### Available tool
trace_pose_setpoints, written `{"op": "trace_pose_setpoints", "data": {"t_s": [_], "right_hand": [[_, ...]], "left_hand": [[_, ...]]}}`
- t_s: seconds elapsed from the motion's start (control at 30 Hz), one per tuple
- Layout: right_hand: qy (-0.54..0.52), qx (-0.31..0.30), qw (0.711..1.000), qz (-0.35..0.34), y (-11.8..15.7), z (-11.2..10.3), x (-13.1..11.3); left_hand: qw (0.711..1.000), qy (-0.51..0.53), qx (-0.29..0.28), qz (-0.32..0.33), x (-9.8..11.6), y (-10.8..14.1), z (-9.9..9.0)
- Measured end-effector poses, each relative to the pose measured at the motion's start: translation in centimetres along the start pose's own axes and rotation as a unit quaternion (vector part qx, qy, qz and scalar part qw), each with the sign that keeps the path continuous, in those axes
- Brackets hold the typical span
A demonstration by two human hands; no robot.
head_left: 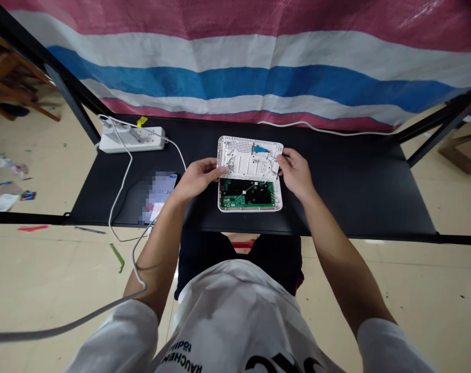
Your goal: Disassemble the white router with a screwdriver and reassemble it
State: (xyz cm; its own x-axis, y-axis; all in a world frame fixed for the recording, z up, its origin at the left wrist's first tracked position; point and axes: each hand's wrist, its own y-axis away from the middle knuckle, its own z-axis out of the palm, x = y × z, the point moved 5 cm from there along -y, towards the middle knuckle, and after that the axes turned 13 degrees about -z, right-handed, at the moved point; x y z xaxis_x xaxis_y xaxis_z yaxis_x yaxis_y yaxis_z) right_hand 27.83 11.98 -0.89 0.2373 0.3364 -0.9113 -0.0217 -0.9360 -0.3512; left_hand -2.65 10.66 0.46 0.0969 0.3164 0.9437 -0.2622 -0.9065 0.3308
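A white perforated plastic cover (243,167) is held at both ends, its ribbed inner side facing me, with a blue piece (259,149) near its upper right. My left hand (198,178) pinches the cover's left edge between thumb and fingers. On the opposite edge, the fingers of my right hand (296,170) are closed round the cover's right side. Below and partly behind the cover lies a white casing (250,210) with a green circuit board (229,199) inside. Black plates and a thin pale wire show on the board, whose far part is hidden by the cover.
A white power strip (132,140) with plugs stands at the back left of the black table (359,181). Near my left forearm lies a phone (163,191). A grey cable (83,313) crosses my left arm. A striped sheet (235,67) hangs behind, between black frame bars.
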Motion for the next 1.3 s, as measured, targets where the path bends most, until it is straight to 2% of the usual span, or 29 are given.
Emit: {"op": "trace_pose_setpoints", "data": {"t_s": [0.17, 0.27, 0.47, 0.6, 0.8, 1.07, 1.2, 1.3], "right_hand": [[0.007, 0.013, 1.0, 0.019, -0.2, 0.1, 0.8], [0.012, 0.013, 1.0, 0.017, 0.0, 0.1, 1.0], [0.003, 0.04, 0.999, 0.013, 0.7, -0.2, 1.2], [-0.019, 0.061, 0.998, 0.023, 1.3, -0.3, 1.6], [-0.037, 0.098, 0.995, 0.004, 2.5, -0.3, 1.6], [0.008, 0.123, 0.992, -0.032, 3.7, -0.5, 0.9], [-0.007, 0.136, 0.99, -0.029, 4.0, -0.6, 1.1], [-0.006, 0.174, 0.984, -0.035, 4.4, -1.2, 1.2]], "left_hand": [[0.993, 0.098, -0.029, -0.051, -0.2, -0.4, -0.6], [0.994, 0.091, -0.028, -0.05, -0.3, -0.8, -0.8], [0.997, 0.054, 0.062, 0.006, -1.2, -1.5, -1.9], [0.991, -0.017, 0.13, 0.039, -2.1, -1.8, -2.7], [0.949, -0.176, 0.242, 0.098, -1.3, -1.4, -3.4], [0.92, -0.315, 0.19, 0.134, -0.1, -1.1, -1.3], [0.93, -0.299, 0.148, 0.152, 0.1, 0.5, 1.1], [0.94, -0.269, 0.154, 0.143, -0.2, 2.1, 2.6]]}}
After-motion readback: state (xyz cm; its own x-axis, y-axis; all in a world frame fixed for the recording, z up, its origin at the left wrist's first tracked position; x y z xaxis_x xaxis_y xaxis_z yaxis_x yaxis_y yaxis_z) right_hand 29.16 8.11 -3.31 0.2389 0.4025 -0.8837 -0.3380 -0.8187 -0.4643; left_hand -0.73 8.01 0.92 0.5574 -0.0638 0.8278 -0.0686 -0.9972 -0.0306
